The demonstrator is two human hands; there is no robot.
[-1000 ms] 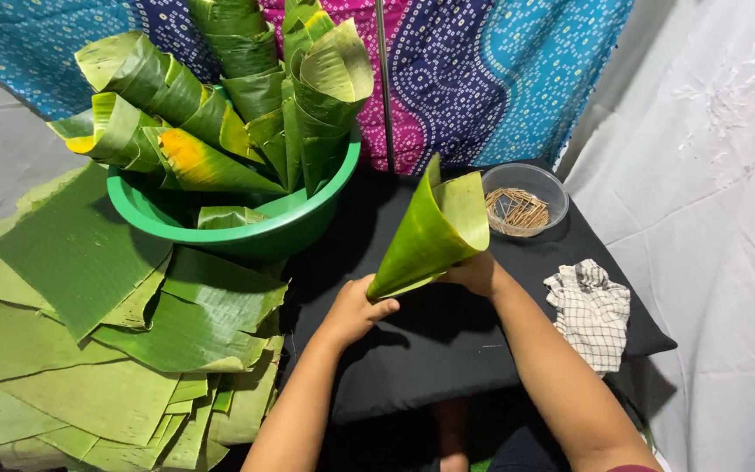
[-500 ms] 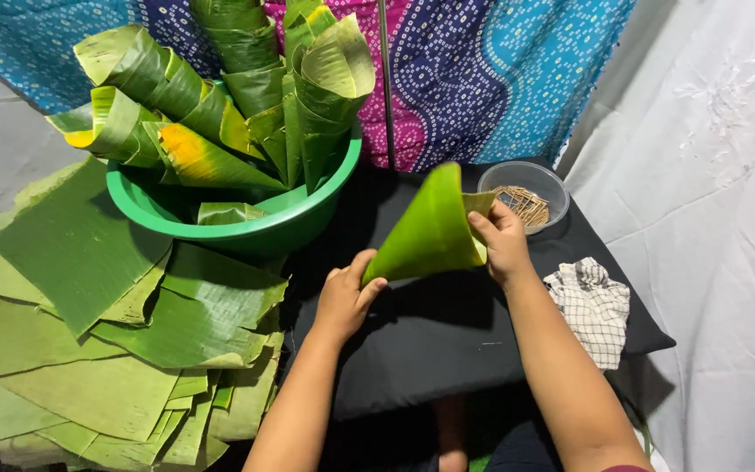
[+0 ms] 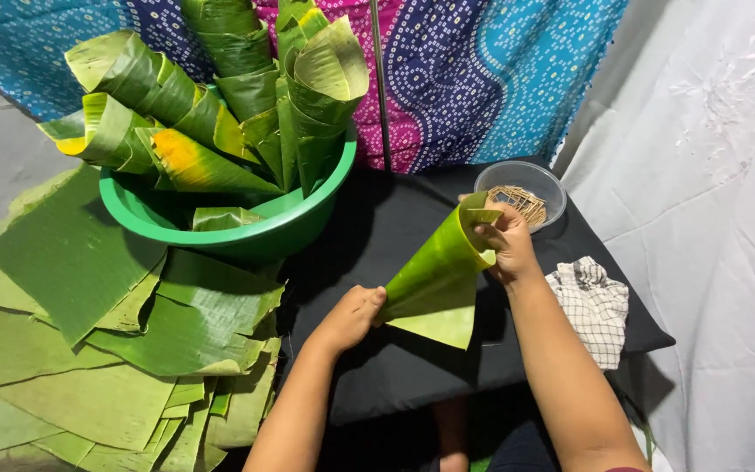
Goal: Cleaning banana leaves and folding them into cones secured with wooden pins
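Observation:
A banana-leaf cone (image 3: 434, 275) lies tilted between my hands above the black table (image 3: 412, 367). Its pointed end is pinched by my left hand (image 3: 351, 315), at the lower left. My right hand (image 3: 507, 240) grips the wide open rim, fingers folded over the edge. Behind my right hand stands a clear round bowl (image 3: 522, 188) of small wooden sticks. A green basin (image 3: 308, 218) at the back left holds several finished leaf cones (image 3: 220, 114), points down.
A thick stack of flat banana leaf pieces (image 3: 107, 332) covers the left side. A checked cloth (image 3: 592, 306) lies at the table's right edge. Patterned blue and pink fabric (image 3: 482, 79) hangs behind; white cloth (image 3: 718, 218) is on the right.
The cone has tipped from upright to lying slanted. My right hand moved up to its rim near the stick bowl, and my left hand took hold of the tip.

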